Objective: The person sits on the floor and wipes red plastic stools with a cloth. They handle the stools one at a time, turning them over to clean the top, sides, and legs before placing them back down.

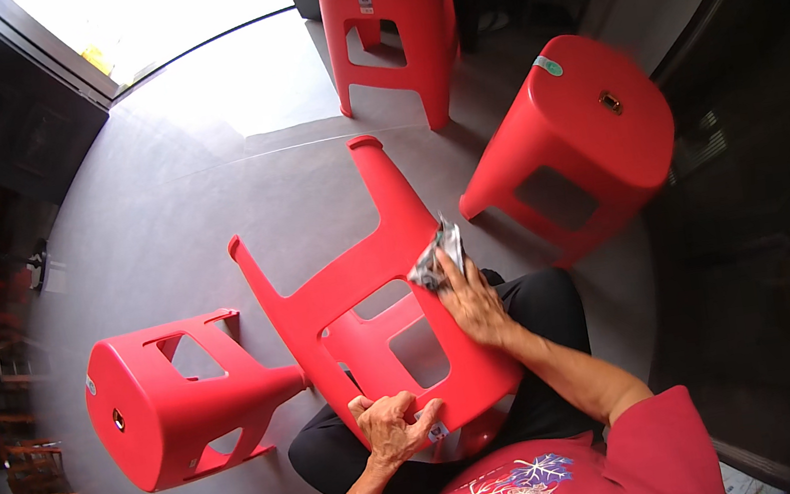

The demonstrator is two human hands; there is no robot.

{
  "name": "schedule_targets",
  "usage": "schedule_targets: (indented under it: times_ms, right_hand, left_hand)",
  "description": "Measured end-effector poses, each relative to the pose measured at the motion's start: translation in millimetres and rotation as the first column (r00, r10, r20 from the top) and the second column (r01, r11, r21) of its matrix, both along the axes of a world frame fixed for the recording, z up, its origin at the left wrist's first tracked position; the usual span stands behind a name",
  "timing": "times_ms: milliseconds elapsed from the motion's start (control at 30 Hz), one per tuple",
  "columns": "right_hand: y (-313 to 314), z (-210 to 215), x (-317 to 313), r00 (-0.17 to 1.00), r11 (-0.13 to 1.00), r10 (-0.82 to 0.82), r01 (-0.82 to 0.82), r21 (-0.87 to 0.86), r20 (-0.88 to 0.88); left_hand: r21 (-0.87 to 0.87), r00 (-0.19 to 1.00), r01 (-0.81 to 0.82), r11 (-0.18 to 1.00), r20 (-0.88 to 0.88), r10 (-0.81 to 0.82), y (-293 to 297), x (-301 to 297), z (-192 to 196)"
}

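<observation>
red stool (340,283) rests tilted on the lap (556,330) in my head view, left hand (396,431) curled round its near end, right hand (472,305) pressing a crumpled cloth (436,263) to its side, wiping seemingly underway, though i can't tell whether surrounding stools (584,79) are done.

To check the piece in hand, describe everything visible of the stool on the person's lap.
The red stool, apparently moulded plastic, has smooth tapering legs and cutouts in its side panels. It lies tilted over the dark trousers, legs pointing away from the person; its seat top is mostly hidden. A small sticker shows near the seat end. The left hand grips the stool there; the right hand presses a crumpled cloth to its right side.
</observation>
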State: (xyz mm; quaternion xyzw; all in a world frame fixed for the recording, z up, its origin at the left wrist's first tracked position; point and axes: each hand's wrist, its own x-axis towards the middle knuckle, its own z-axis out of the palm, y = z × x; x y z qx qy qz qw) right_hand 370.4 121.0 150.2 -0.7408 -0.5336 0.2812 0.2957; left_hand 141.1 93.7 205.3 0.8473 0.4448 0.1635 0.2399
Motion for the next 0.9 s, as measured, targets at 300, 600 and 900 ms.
schedule_targets:
  times_ms: [300, 600, 900]
  right_hand:
    - [63, 9, -5, 0.993, 0.996, -0.048, 0.056, -0.07, 0.107]
    - [95, -6, -142, 0.807, 0.778, 0.124, -0.44, 0.449, 0.577]
    - [100, -3, -162, 0.71, 0.679, 0.256, -0.615, 0.4, 0.656]
  left_hand:
    - [0.01, 1.0, 0.027, 1.0, -0.016, -0.027, 0, 1, -2]
    - [-0.008, 0.999, -0.014, 1.0, 0.051, 0.014, -5, -2, -13]
    - [0.046, 0.993, -0.045, 0.998, 0.115, 0.039, -6, -3, -19]
